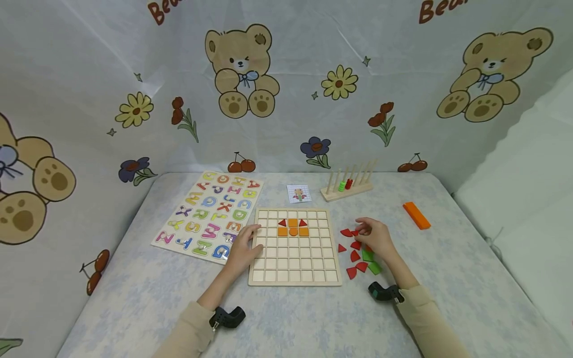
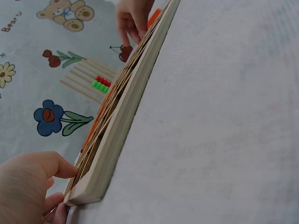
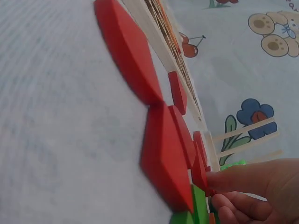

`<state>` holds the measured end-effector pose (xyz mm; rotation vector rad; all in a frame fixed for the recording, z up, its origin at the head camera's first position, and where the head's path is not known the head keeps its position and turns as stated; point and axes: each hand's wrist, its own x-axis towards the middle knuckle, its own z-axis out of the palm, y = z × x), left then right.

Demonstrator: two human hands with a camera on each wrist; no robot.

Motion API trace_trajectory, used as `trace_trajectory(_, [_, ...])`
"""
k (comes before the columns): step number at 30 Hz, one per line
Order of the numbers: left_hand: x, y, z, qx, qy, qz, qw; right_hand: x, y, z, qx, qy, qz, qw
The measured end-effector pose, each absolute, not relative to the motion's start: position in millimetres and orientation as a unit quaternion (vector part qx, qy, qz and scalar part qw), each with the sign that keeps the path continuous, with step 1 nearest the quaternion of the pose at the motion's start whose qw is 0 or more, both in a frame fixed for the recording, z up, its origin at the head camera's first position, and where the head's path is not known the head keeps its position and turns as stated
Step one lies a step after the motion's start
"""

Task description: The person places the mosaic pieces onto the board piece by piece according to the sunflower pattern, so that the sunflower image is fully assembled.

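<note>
A wooden grid board lies in front of me, with orange squares, an orange circle and two red triangles in its cells. My left hand grips the board's left edge; in the left wrist view that hand has a finger on the rim. Right of the board, my right hand pinches a small red piece, partly hidden by the fingers. Around it lie several red pieces and green pieces. In the right wrist view, the thumb is against red pieces.
An alphabet puzzle board lies to the left. Behind the grid board are a pattern card and a wooden peg rack with green and red beads. An orange block lies at far right. A bear-print cloth hangs behind.
</note>
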<state>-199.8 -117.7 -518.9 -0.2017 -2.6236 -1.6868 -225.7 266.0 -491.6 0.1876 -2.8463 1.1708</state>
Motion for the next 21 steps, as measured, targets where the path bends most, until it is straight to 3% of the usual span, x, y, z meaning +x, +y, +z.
trace_trajectory(8, [-200.5,-117.8,-519.6,-0.063,-0.841,-0.537,0.014,-223.6,239.7,-482.4,0.071,-0.906,0.415,0.048])
trace_trajectory(21, [-201.1,-118.4,-519.6,-0.067,-0.839,-0.54,0.012,-211.0,147.0,-484.1,0.147,-0.884,0.443,-0.003])
